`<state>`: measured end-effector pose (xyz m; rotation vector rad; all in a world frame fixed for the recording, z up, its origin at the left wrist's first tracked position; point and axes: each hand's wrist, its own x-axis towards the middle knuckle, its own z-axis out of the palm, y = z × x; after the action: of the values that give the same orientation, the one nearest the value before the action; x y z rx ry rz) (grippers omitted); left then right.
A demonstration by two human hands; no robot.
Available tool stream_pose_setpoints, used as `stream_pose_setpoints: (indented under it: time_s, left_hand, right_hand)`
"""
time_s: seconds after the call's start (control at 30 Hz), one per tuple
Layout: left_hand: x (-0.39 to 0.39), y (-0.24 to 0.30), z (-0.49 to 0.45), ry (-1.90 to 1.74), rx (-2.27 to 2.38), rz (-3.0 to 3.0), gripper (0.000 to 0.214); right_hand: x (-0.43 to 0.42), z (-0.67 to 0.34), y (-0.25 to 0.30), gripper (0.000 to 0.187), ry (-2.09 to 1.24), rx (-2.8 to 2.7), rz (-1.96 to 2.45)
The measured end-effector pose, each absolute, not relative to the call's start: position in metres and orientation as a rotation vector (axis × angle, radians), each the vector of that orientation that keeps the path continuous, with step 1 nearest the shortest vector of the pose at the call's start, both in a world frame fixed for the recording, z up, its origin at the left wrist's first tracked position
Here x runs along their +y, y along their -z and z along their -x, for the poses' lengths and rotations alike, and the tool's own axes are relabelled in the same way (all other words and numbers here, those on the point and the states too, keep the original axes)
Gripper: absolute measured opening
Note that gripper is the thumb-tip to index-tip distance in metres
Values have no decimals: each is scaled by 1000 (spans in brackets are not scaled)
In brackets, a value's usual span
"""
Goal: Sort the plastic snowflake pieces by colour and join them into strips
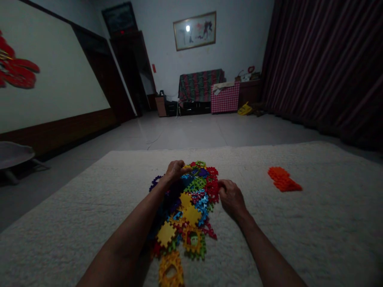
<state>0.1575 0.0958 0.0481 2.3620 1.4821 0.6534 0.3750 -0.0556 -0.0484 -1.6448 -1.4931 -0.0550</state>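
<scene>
A heap of interlocking plastic pieces [196, 184], toothed along their edges, lies in red, yellow, blue, green and purple on the pale textured cover. My left hand [176, 171] is over the far left of the heap, its thumb stretched away from curled fingers, with no held piece visible. At the right side, my right hand [232, 198] has its fingers closed at the edge of a red toothed piece [212, 190]. Square yellow pieces [192, 215] lie on top of the heap. Closest to me is a yellow-orange piece [171, 269] with an opening in it.
Orange pieces [283, 179] lie together apart from the heap, to the right. The pale cover [254, 159] ends at a far edge, with tiled floor [191, 129] beyond. A low round-topped stand [14, 155] is at the left. Dark curtains [323, 67] hang at the right.
</scene>
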Motion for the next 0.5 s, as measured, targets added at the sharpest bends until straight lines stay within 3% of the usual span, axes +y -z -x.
stream_pose_setpoints:
  time_s: [0.23,0.5]
  left_hand:
    - [61,-62,-141,-810,1725,-2340,33]
    - [-7,-44,-99,-822,1329,-2125,38]
  right_hand:
    - [-59,-374,47,32,70,-1313,1649]
    - [-100,-339,41,31,77,-1260,1653]
